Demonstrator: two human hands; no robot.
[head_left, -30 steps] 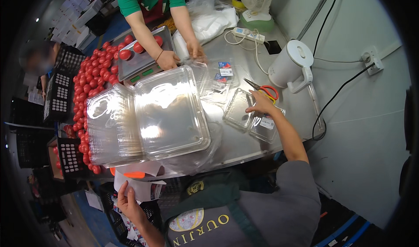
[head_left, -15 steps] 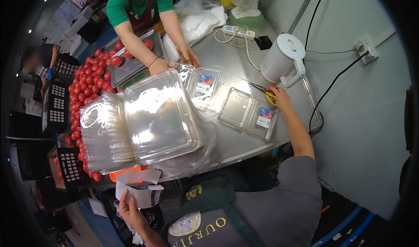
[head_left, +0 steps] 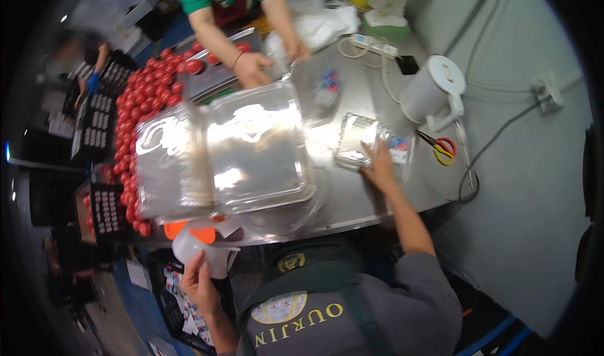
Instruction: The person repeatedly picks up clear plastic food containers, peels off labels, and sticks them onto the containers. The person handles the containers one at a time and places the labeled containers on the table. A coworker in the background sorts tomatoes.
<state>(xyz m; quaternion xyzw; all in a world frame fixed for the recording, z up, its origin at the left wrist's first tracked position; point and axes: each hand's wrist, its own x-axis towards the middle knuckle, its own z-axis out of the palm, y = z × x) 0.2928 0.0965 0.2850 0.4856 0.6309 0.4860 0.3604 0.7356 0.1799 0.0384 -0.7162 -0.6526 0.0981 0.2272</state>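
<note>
My left hand (head_left: 200, 288) pinches a curled strip of white label backing (head_left: 217, 260) below the table's front edge. My right hand (head_left: 380, 167) reaches over a small opened clear plastic clamshell box (head_left: 353, 147), its fingers stretched out and touching it. A blue, red and white label (head_left: 398, 148) sits on the box's other half. To the right of that hand lie scissors (head_left: 442, 150) with red and yellow handles. Between my hands stands a large stack of open clear clamshell boxes (head_left: 258, 148).
Red tomatoes (head_left: 148, 98) are heaped along the left, beside black crates (head_left: 94, 126). Across the table, a co-worker in green (head_left: 251, 66) reaches over a labelled clear box (head_left: 327, 92). A white kettle (head_left: 434, 92), a power strip (head_left: 374, 46) and a fan (head_left: 387, 7) stand at the far right.
My right hand has left the scissors and moved left onto the small clamshell box. The label strip in my left hand has curled differently. The whole view has shifted, and the co-worker's labelled box is blurred.
</note>
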